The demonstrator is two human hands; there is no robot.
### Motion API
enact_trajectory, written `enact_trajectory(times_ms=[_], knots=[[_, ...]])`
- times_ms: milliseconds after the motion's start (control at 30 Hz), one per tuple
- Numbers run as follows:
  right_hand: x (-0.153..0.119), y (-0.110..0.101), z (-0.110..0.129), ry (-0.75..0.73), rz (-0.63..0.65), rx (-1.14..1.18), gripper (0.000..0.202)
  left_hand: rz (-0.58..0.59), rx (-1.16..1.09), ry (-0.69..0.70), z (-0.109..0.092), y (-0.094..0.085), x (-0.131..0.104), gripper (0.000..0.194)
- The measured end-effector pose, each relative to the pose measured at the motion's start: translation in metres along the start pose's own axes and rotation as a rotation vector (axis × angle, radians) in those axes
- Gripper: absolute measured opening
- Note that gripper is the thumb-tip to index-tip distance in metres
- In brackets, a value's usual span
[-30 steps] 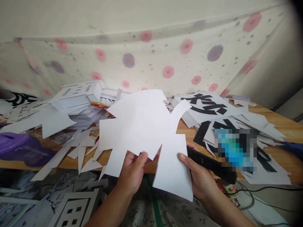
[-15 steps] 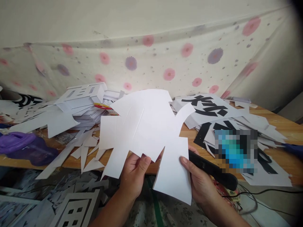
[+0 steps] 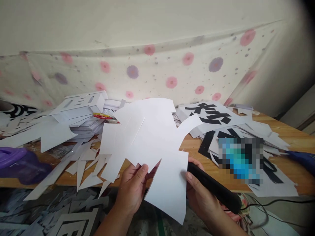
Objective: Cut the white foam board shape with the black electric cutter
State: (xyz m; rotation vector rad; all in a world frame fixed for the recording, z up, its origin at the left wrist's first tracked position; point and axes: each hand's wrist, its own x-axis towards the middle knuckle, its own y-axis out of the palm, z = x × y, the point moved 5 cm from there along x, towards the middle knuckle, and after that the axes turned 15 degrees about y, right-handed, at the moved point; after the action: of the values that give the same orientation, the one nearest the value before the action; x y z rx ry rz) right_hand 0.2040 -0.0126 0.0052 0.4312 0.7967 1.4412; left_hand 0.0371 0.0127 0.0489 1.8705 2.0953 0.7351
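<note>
A large white cut-out sheet [image 3: 147, 131], stiff and jagged with creases in its left part, is held out over the front edge of the table. My left hand [image 3: 133, 186] pinches its lower edge, thumb on top, beside a V-shaped notch. At the lower right edge, my right hand [image 3: 204, 193] is closed with its thumb against the sheet. A long black handle [image 3: 216, 190], apparently corded, lies in that same hand between thumb and fingers. Its front end is hidden behind the sheet.
White boxy letter shapes [image 3: 85, 101] are stacked at the back left, above paper offcuts [image 3: 83, 167]. A purple jug [image 3: 24, 164] stands at the left. Sheets with black characters [image 3: 211, 114], a pixelated patch and a blue tool [image 3: 301, 160] are at the right. Scraps lie below the table.
The sheet and both hands have shifted slightly left and down in view, and the sheet's lower right part is turned a little. The table scene has shifted left too. Both grips stay closed.
</note>
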Motion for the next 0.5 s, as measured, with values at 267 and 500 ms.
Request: enact_trajectory(times_ms=[267, 500], knots=[[0.013, -0.025, 0.036, -0.198, -0.129, -0.052, 0.047, -0.038, 0.02, -0.022, -0.008, -0.025, 0.011, 0.021], [0.019, -0.042, 0.074, -0.294, -0.204, -0.098, 0.048, -0.021, 0.093, -0.05, -0.036, -0.027, 0.015, 0.021]])
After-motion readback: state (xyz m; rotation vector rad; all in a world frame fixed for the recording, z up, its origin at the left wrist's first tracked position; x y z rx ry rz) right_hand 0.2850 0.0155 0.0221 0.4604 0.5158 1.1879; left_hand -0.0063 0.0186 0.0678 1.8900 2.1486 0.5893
